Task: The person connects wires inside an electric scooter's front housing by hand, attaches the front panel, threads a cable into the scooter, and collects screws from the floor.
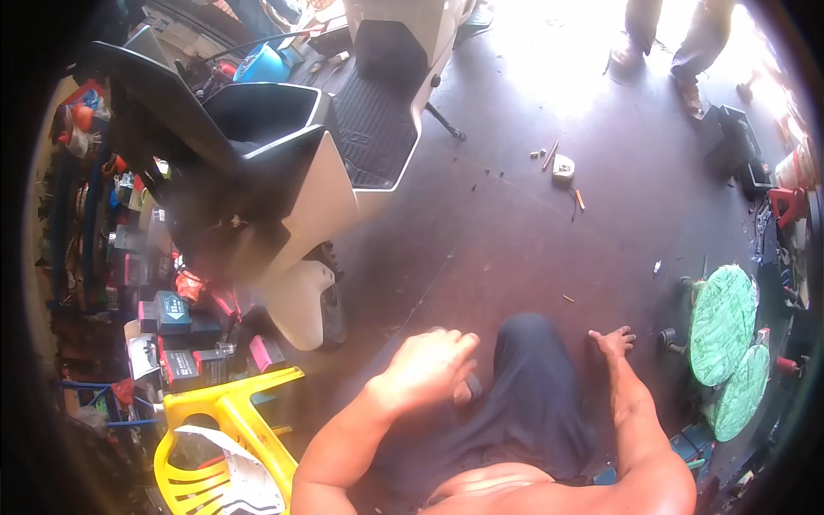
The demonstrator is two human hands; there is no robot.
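My left hand (427, 365) is raised beside my bent knee, its fingers loosely bent and slightly apart, with nothing visible in them. Its palm side is hidden from this view. My right hand (613, 342) reaches down at the right of my knee, fingers spread, at or just above the dark floor (506, 249). Nothing shows in that hand either. Dark trousers (536, 386) cover my legs between the two arms. Closest to my right hand is a small caster wheel (668, 339) beside a stool seat with a green cover (721, 324).
A white and black scooter (318, 197) stands at the left with its seat raised. A yellow plastic chair (232, 421) and several small boxes (184, 356) are below it. A tape measure (563, 166) lies on the floor. Another person's legs (699, 43) are at the upper right.
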